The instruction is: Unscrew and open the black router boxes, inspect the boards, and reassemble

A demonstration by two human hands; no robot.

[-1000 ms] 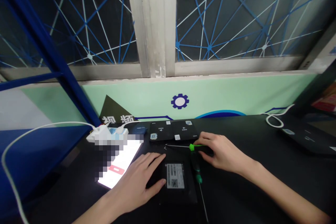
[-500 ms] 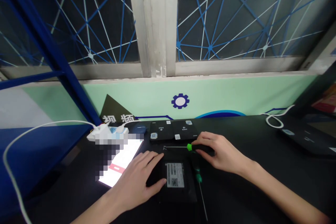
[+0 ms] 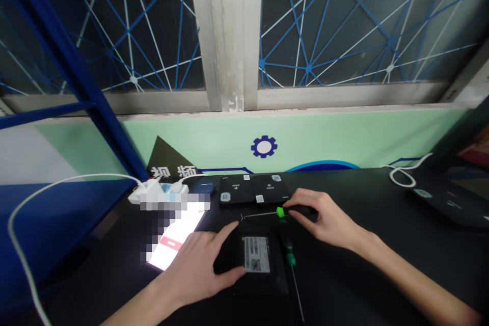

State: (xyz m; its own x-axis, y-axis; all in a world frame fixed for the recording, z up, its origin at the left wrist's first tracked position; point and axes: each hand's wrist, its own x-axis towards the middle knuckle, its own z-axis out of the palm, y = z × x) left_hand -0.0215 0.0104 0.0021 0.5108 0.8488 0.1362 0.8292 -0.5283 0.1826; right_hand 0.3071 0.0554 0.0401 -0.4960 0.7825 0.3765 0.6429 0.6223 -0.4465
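Right hand (image 3: 328, 219) grips a green-collared screwdriver (image 3: 280, 212) just above the black labelled case (image 3: 260, 282), left hand (image 3: 194, 260) open, fingers resting on it.

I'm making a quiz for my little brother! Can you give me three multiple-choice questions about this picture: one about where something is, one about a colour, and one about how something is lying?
1. Where is the left hand?
A) On the black case with the white label
B) On the power strip
C) On the window frame

2. What colour is the collar of the screwdriver in the right hand?
A) Red
B) Green
C) White

3. How is the other screwdriver placed?
A) Held in the left hand
B) Standing on its end
C) Lying on the black tabletop

Answers:
1. A, because the fingers rest over the case's edge.
2. B, because the collar shows bright green beside the black handle.
3. C, because its thin shaft lies along the tabletop.
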